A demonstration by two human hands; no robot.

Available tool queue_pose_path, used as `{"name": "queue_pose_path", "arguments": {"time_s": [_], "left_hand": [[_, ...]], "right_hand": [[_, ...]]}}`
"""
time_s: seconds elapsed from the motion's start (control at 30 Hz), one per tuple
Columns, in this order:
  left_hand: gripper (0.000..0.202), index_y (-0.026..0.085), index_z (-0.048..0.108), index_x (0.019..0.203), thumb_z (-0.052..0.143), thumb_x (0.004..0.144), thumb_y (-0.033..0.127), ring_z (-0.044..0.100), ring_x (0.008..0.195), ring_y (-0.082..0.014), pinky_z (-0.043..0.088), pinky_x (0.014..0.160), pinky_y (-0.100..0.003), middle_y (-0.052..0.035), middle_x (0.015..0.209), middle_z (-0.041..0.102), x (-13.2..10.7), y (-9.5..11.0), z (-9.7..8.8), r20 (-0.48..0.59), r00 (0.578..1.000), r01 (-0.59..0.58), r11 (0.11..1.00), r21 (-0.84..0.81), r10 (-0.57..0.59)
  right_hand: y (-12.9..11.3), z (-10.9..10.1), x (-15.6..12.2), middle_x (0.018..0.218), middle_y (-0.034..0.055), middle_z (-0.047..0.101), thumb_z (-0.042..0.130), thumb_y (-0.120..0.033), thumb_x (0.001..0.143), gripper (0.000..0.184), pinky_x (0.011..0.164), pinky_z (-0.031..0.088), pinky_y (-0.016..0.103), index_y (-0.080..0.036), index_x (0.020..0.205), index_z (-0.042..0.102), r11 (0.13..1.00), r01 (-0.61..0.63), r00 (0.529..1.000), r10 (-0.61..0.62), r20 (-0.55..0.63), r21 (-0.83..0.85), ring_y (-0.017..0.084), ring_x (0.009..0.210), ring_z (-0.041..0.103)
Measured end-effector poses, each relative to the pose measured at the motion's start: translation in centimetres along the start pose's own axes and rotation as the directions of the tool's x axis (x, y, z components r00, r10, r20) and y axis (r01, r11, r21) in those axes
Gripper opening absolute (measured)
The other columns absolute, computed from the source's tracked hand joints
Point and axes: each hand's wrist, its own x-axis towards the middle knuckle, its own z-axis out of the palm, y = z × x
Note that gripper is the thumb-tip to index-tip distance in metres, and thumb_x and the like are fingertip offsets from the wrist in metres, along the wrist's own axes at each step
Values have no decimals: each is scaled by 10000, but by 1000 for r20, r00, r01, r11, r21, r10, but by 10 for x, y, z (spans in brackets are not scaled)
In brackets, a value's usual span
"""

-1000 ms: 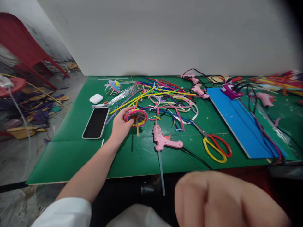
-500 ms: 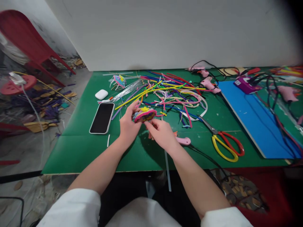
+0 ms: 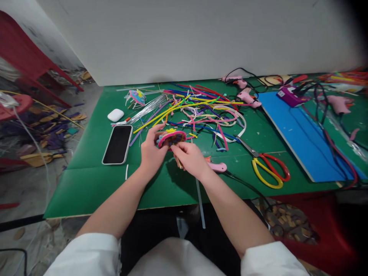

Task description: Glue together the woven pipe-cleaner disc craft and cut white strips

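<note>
A small pipe-cleaner craft (image 3: 174, 137) with a pink rim, a yellow top and a dark underside is tilted up over the green table. My left hand (image 3: 152, 149) grips it from the left, thumb below and fingers behind. My right hand (image 3: 188, 155) is closed in a pinch at its underside; what sits between those fingertips is hidden. A tan piece shows just under this hand. Beneath my right wrist lies a pink glue gun (image 3: 218, 167), partly covered. A clear glue stick (image 3: 200, 203) extends over the table's front edge.
Loose colored pipe cleaners (image 3: 201, 107) spread behind my hands. To the left are a phone (image 3: 117, 145), a white case (image 3: 115, 114) and a similar craft (image 3: 137, 97). Scissors (image 3: 258, 157), a blue board (image 3: 299, 142), a purple power block (image 3: 291, 96) and cords occupy the right.
The whole view has shifted, so the table's items appear further left. The craft's dark underside faces me more, and my right fingers remain pinched at it.
</note>
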Motion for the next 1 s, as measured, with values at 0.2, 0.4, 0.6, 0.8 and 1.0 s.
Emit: {"name": "queue_pose_path", "arguments": {"time_s": [0.2,0.4,0.6,0.8,1.0], "left_hand": [[419,227,524,1078,587,691,81,645,884,-140,505,705,-229,-12,991,656,1,-2,0,-3,1000,30,999,-43,-30],[371,222,533,1036,593,692,98,640,867,-138,501,718,-235,-7,967,652,1,-2,0,-10,999,33,999,-33,-33],[524,240,500,1181,559,694,54,629,909,-132,497,768,-236,-5,975,657,0,-3,1,-6,1000,-13,1000,-18,13],[491,244,501,1175,568,718,79,621,946,-131,503,789,-239,-16,1058,628,-1,-5,2,-58,995,-86,996,-30,84],[465,247,477,1151,578,726,90,630,910,-128,515,741,-228,-13,1019,629,-5,-2,1,-95,988,-122,992,-37,118]], "right_hand": [[1,0,1,407,-58,446,448,-369,852,358,443,281,215,-192,541,428,1000,-5,1000,5,3,6,75,387,426],[2,1,2,393,-62,436,446,-368,854,369,447,277,215,-194,529,423,1000,-13,1000,13,18,17,73,381,418],[4,1,3,399,-65,418,446,-381,861,366,455,268,228,-198,544,417,999,22,1000,-22,-1,26,81,394,393],[1,0,-1,447,-53,399,447,-363,857,362,477,264,242,-197,537,410,997,57,998,-58,-24,-50,92,454,384],[-9,-1,-9,473,-57,348,457,-339,847,348,459,241,244,-190,537,410,997,67,997,-68,-27,-29,83,463,337]]}}
